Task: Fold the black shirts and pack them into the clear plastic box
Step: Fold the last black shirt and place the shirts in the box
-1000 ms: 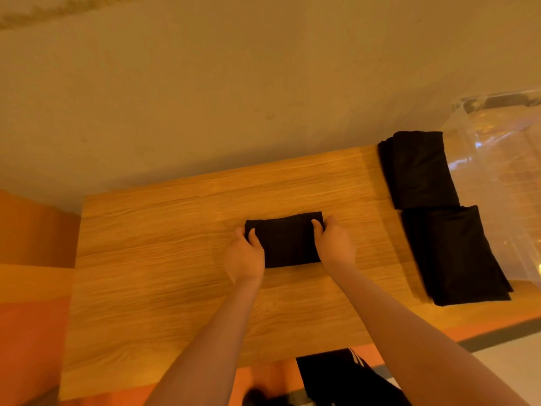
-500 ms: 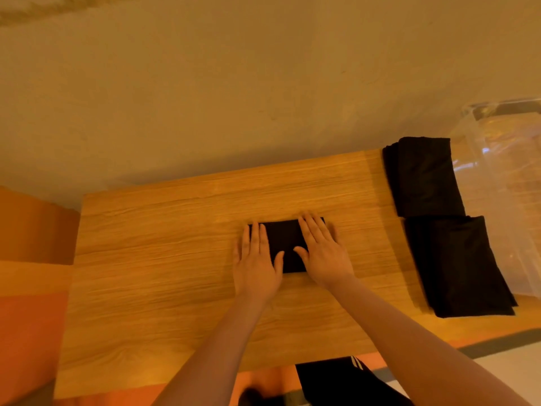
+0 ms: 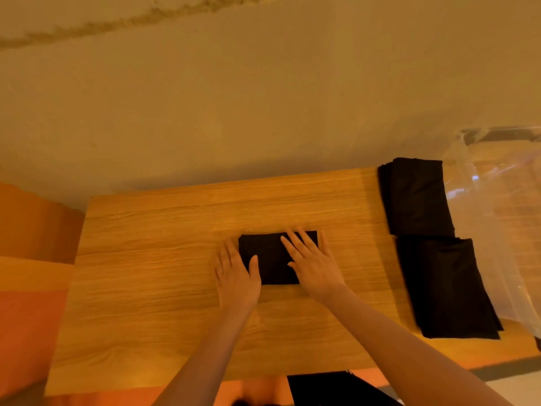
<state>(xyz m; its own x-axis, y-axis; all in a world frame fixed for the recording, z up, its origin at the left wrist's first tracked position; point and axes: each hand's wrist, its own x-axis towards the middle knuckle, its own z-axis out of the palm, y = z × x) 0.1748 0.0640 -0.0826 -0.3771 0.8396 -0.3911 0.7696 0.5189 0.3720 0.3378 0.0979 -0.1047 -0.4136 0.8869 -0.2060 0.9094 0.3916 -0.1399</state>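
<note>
At frame centre, the flat left hand [image 3: 234, 276] and right hand [image 3: 313, 263] press a folded shirt [image 3: 270, 259]. Two piles [image 3: 433, 244] wait at right; the box [image 3: 503, 218] seems empty, so packing remains.

1. We see a wooden worktop [image 3: 164, 288] with a pale grain running left to right; its far edge meets a plain wall.
2. Near the middle lies a small folded black shirt [image 3: 270, 259], a tidy rectangle flat on the wood.
3. Our left hand [image 3: 237, 276] rests flat at its left end, partly on bare wood; our right hand [image 3: 313, 265] lies flat over its right half, fingers straight.
4. Toward the right edge lie two larger folded black shirts: one at the far right corner [image 3: 415, 197], the other [image 3: 445, 288] just nearer us, the two touching.
5. A clear plastic box [image 3: 503, 230] stands at the right edge, beside both.
</note>
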